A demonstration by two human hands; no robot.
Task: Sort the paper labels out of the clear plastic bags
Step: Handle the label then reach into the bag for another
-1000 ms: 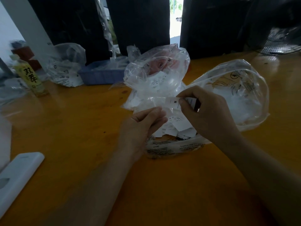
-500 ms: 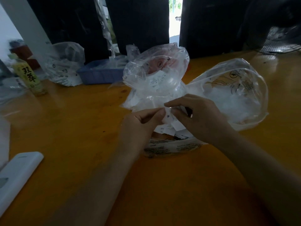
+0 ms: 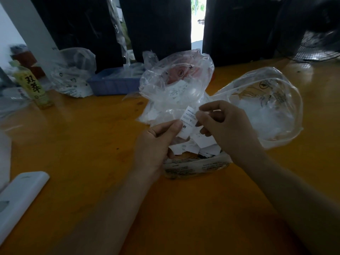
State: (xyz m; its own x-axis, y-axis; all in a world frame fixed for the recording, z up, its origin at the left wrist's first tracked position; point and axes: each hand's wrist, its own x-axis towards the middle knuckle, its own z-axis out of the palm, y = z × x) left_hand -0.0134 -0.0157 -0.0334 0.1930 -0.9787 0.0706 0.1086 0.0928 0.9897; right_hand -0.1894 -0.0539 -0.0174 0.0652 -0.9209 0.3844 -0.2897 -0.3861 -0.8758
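Above the loose label pile [image 3: 198,144] between two clear bags [image 3: 176,85] on the table [image 3: 92,144], the left hand [image 3: 158,142] and right hand [image 3: 220,126] both pinch one upright paper label [image 3: 187,124].

A: What sort of place is this?
B: A small garment or packing workroom, I'd say. Beyond the left hand [image 3: 156,140] stand clear bags [image 3: 176,85] stuffed with printed size labels [image 3: 186,124].
A: What else shows it?
B: An orange desk [image 3: 82,137], a blue tray [image 3: 114,85] farther left, a fan [image 3: 320,50] beyond the right hand [image 3: 223,126]
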